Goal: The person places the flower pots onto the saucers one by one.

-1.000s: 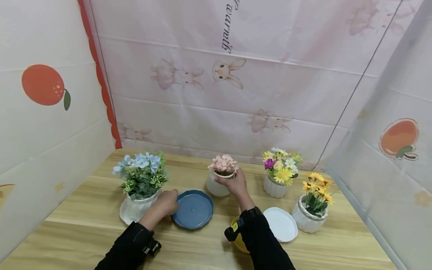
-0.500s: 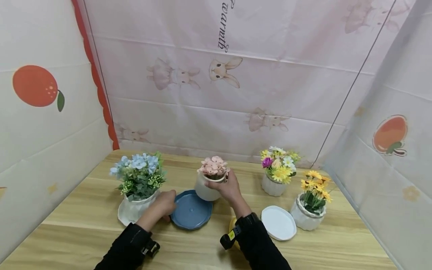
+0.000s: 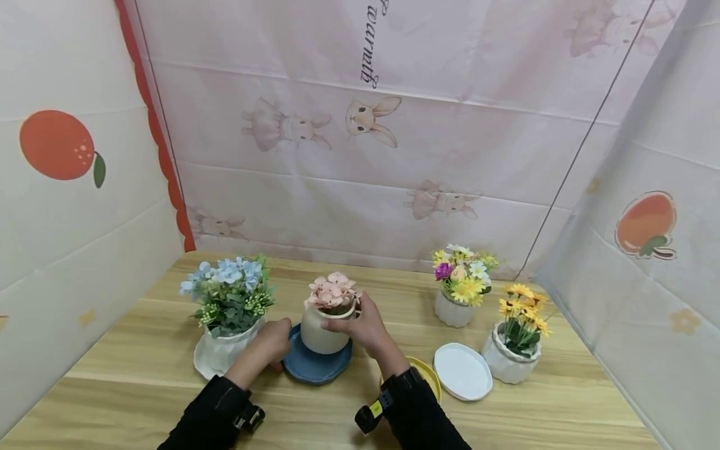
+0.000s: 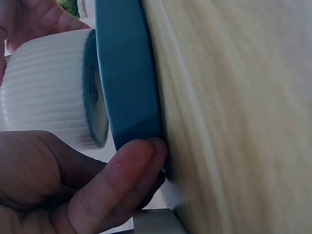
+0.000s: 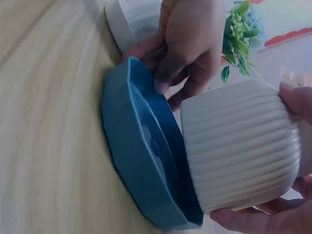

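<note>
Just above the blue saucer (image 3: 315, 373) hangs a white ribbed flowerpot (image 3: 322, 331) with pink flowers (image 3: 332, 290). My right hand (image 3: 368, 328) grips this pot near its rim. In the right wrist view the base of the pot (image 5: 241, 146) is tilted and partly over the saucer (image 5: 139, 146). My left hand (image 3: 270, 345) pinches the saucer's left edge, thumb inside the rim, as the right wrist view shows. The saucer lies flat on the wooden table. In the left wrist view the left fingertips (image 4: 141, 158) press its outer wall.
Left stands a white pot of blue flowers (image 3: 230, 294) on a white saucer (image 3: 204, 359). A yellow saucer (image 3: 427, 375) lies partly under my right forearm, beside a white saucer (image 3: 463, 372). Two more potted plants, mixed flowers (image 3: 464, 281) and orange flowers (image 3: 520, 319), stand at the right.
My right hand has carried the pot of pink flowers leftward and nearer, from behind the blue saucer to over it. More of the yellow saucer shows. The left hand has stayed at the saucer's edge.
</note>
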Tool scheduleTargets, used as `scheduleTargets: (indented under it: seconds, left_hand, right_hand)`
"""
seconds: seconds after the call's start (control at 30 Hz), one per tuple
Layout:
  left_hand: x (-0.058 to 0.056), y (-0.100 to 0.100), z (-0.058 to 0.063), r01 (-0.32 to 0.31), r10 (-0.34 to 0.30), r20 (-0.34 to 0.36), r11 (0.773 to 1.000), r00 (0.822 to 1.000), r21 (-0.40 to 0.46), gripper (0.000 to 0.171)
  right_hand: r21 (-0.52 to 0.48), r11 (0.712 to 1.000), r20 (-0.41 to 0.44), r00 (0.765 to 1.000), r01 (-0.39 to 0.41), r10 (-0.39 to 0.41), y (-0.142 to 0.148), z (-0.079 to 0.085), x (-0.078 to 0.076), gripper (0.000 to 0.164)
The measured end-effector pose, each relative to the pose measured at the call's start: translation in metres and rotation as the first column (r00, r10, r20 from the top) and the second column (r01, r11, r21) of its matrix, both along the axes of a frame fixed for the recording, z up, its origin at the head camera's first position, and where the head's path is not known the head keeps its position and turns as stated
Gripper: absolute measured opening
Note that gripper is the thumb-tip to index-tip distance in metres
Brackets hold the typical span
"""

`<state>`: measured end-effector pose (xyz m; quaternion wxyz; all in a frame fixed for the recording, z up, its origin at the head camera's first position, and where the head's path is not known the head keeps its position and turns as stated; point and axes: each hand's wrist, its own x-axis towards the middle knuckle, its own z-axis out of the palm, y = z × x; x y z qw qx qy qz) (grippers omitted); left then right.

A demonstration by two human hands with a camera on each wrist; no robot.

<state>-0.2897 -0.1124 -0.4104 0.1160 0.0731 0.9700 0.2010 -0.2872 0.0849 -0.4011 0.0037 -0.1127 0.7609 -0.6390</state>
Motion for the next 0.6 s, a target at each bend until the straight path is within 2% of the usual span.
scheduleTargets:
  seconds: [0.13, 0.37, 0.5, 0.6]
  left_hand:
    - [-0.001, -0.002, -0.002, 0.001, -0.001, 0.000, 1.000, 1.000, -0.012, 0.014]
    - [-0.002, -0.003, -0.006, -0.003, 0.003, -0.047, 1.000, 0.999, 0.001, 0.015]
    - [-0.001, -0.003, -0.007, 0.005, -0.003, -0.075, 1.000, 0.997, 0.027, 0.014]
    - [0.001, -0.003, -0.005, 0.001, 0.005, -0.080, 0.997, 0.997, 0.079, 0.015]
  right_hand:
    - [0.016, 0.999, 0.014, 0.999, -0.029, 0.028, -0.004, 0.002, 0.006, 0.080]
    - [0.036, 0.996, 0.000, 0.997, -0.081, 0.081, -0.010, 0.021, 0.027, 0.069]
    - [0.039, 0.994, -0.013, 0.995, -0.103, 0.103, -0.013, 0.020, 0.030, 0.068]
    - [0.051, 0.993, -0.014, 0.994, -0.106, 0.107, -0.015, 0.021, 0.032, 0.069]
